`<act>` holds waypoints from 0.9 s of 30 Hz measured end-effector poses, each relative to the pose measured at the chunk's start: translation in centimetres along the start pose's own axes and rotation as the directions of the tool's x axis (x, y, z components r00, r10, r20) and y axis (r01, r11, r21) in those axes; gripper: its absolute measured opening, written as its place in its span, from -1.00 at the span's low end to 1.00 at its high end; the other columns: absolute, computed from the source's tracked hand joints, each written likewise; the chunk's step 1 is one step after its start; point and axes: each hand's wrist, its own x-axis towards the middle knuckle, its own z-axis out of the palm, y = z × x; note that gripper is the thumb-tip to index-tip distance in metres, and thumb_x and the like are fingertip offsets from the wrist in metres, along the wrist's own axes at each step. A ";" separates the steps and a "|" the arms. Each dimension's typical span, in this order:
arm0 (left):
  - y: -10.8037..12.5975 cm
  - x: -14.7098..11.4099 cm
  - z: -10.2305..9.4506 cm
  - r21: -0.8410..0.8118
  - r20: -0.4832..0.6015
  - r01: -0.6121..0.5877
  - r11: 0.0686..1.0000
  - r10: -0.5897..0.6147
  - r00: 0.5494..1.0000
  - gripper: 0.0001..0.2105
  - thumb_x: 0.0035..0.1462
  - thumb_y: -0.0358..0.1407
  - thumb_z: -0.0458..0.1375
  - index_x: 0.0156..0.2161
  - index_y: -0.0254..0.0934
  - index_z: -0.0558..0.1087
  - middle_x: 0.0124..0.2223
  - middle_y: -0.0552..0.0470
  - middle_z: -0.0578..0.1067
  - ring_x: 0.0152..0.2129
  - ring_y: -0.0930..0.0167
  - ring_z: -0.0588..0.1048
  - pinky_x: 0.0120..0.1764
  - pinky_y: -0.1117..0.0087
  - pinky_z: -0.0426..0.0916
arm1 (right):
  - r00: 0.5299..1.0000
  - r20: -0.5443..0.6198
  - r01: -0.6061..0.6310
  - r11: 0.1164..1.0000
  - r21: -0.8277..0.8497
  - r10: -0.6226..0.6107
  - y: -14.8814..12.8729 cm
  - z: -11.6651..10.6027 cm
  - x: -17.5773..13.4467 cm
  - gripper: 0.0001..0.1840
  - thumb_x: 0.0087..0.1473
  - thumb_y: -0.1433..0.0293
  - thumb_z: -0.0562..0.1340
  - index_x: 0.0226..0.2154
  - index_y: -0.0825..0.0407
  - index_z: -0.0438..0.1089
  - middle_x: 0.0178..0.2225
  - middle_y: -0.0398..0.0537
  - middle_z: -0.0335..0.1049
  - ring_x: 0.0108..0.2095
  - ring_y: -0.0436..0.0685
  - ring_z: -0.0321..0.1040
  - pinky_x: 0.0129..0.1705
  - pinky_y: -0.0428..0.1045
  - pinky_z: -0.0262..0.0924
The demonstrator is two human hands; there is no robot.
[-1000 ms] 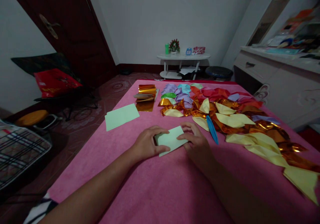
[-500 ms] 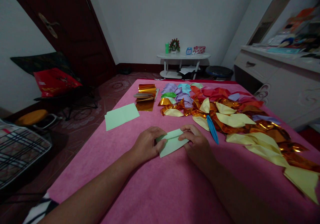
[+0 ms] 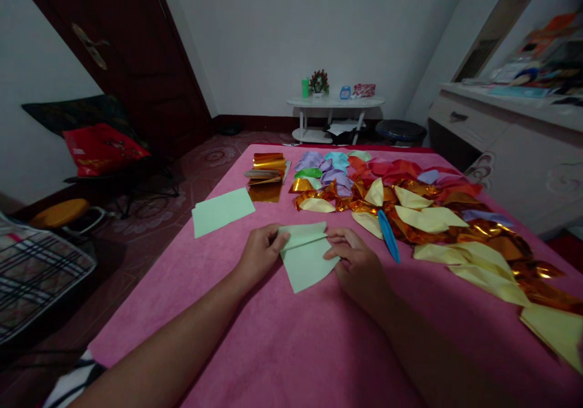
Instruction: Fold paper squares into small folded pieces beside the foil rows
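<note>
Opened out since half a second ago, the green sheet (image 3: 304, 269) now spreads wider, its near corner reaching closer to the person, with a crease running across it toward its far edge; the left hand (image 3: 263, 251) has shifted slightly away from the person. This hand is nearly closed, its thumb over the sheet's left edge. Across from it, the right hand (image 3: 357, 265) has its fingers bent around the right edge, also nearly closed on the sheet. So the sheet lies between the two hands, over the pink cloth (image 3: 273, 353).

Just beyond the right hand, to its right, lies a blue strip (image 3: 387, 236). Farther out on that side, yellow folded papers (image 3: 430, 218) lie among crumpled gold foil (image 3: 410, 233), with red papers (image 3: 392, 170) and purple papers (image 3: 337, 180) beyond. Past the left hand, to its left, sits a flat pile of green paper (image 3: 223, 212); straight beyond that hand is a stack of gold sheets (image 3: 266, 183). Well beyond both hands stands a small white table (image 3: 334, 102).
</note>
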 end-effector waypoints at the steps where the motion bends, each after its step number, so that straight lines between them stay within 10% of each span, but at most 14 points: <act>1: 0.0 0.0 0.1 -0.053 -0.007 0.017 0.998 -0.017 1.000 -0.79 0.12 -0.23 0.09 -0.44 -0.35 0.37 -0.53 0.13 0.32 -0.58 0.51 0.29 -0.51 0.52 0.14 | 1.000 0.006 -0.004 1.000 0.007 0.004 0.0 0.0 0.0 -0.60 -0.29 0.71 0.04 -0.51 0.02 0.46 -0.10 0.00 0.31 -0.15 0.14 0.34 -0.14 0.02 0.29; 7: 0.5 -0.1 0.5 -0.319 -0.044 0.076 0.945 -0.095 0.995 -0.78 -0.08 -0.31 0.27 -0.32 -0.33 0.34 -0.45 0.13 0.40 -0.55 0.51 0.38 -0.49 0.53 0.25 | 0.995 0.003 -0.100 0.981 0.164 0.101 -0.3 -0.5 0.2 -0.64 -0.18 0.64 0.05 -0.41 0.01 0.46 -0.13 -0.01 0.43 -0.12 0.17 0.38 -0.08 0.04 0.27; 13: 1.2 -0.2 0.6 -0.438 0.030 0.120 0.891 -0.119 0.992 -0.67 -0.15 -0.31 0.33 -0.27 -0.33 0.34 -0.49 0.17 0.40 -0.60 0.55 0.37 -0.52 0.56 0.24 | 0.877 0.012 -0.408 0.732 0.546 0.480 -1.2 -1.0 0.7 -0.69 0.11 0.21 0.10 -0.19 0.03 0.38 -0.28 0.00 0.49 -0.30 0.14 0.44 -0.32 -0.02 0.31; 20: 2.3 -0.7 1.0 -0.438 0.113 0.119 0.891 -0.077 0.991 -0.68 -0.09 -0.27 0.32 -0.23 -0.35 0.38 -0.34 0.02 0.49 -0.49 0.49 0.44 -0.43 0.51 0.31 | 0.884 0.035 -0.432 0.784 0.446 0.467 -1.2 -0.6 0.7 -0.77 -0.08 0.27 0.27 -0.61 0.04 0.33 -0.66 -0.25 0.17 -0.64 -0.04 0.13 -0.63 -0.14 0.01; 27: 2.7 -0.8 1.1 -0.382 0.143 0.116 0.917 -0.066 0.988 -0.66 0.08 -0.10 0.17 -0.19 -0.37 0.42 -0.30 -0.05 0.52 -0.43 0.42 0.47 -0.39 0.47 0.34 | 0.933 -0.047 -0.276 0.797 0.537 0.356 -1.6 -1.0 0.7 -0.87 -0.05 0.35 0.27 -0.54 0.04 0.43 -0.36 -0.07 0.35 -0.36 0.07 0.32 -0.40 -0.10 0.23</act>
